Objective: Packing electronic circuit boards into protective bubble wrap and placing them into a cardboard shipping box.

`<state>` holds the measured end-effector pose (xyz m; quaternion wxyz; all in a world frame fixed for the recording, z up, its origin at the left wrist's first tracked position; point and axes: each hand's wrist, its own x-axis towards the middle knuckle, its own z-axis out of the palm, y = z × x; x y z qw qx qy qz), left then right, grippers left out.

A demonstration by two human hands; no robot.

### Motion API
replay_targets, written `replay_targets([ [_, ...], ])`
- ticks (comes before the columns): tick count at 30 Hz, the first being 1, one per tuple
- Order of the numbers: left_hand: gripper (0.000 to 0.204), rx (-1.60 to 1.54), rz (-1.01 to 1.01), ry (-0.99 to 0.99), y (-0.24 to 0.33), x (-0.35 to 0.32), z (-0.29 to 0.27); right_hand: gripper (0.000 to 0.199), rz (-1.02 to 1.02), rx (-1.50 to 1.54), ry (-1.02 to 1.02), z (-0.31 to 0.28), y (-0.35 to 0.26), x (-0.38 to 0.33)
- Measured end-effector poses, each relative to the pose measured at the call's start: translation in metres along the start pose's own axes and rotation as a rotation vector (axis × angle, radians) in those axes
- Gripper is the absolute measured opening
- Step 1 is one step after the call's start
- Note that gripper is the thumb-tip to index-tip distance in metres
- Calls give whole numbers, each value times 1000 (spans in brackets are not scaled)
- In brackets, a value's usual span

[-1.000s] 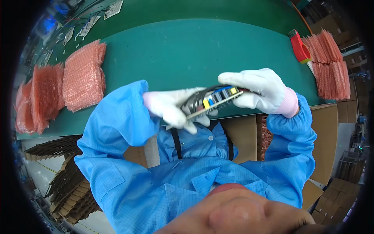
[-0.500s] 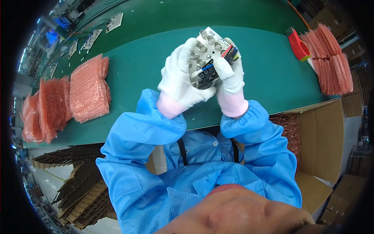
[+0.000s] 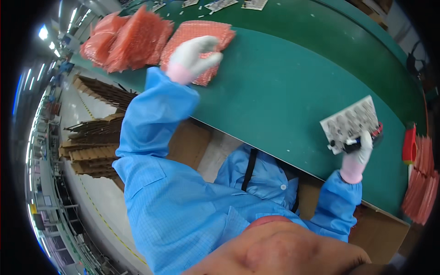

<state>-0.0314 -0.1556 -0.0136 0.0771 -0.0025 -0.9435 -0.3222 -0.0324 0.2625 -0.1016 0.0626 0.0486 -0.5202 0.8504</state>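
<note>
At the left, my left hand point(image 3: 193, 57), in a white glove, is over a flat stack of pink bubble-wrap bags point(image 3: 195, 30). Its thumb and fingers are apart with nothing between them, and I cannot tell whether it touches the top bag. On the right, my right hand point(image 3: 363, 150), gloved too, grips a pale circuit board point(image 3: 353, 120) by its near edge, above the green table. Round clear parts cover the board, smeared by motion. Dark, red and white wires point(image 3: 353, 145) are bunched at my right fingers.
More pink bubble bags point(image 3: 137, 39) are piled farther left on the green table point(image 3: 270, 87). At the right edge lie a red tape dispenser point(image 3: 409, 144) and more pink bags point(image 3: 421, 183). Several boards point(image 3: 220, 4) lie at the back. Cardboard dividers point(image 3: 94, 146) are stacked below left.
My hands have parted. The left let go of the board and moved left to the bubble bags, while the right carried the board to the right. The view has turned left.
</note>
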Motion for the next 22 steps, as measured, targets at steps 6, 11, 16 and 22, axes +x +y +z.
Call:
replay_targets([
  [6,44,-1,-174,38,-114,6,-16,48,65,32,-43,-13,-15,-7],
  [11,27,-90,-32,278,-107,30,-17,50,4,47,-100,-5,-27,-19],
  [16,27,-182,226,10,26,3,7,51,-129,-153,-27,13,-41,-32],
  [22,25,-194,328,-486,90,-3,95,58,-519,-503,-284,41,-25,-45],
])
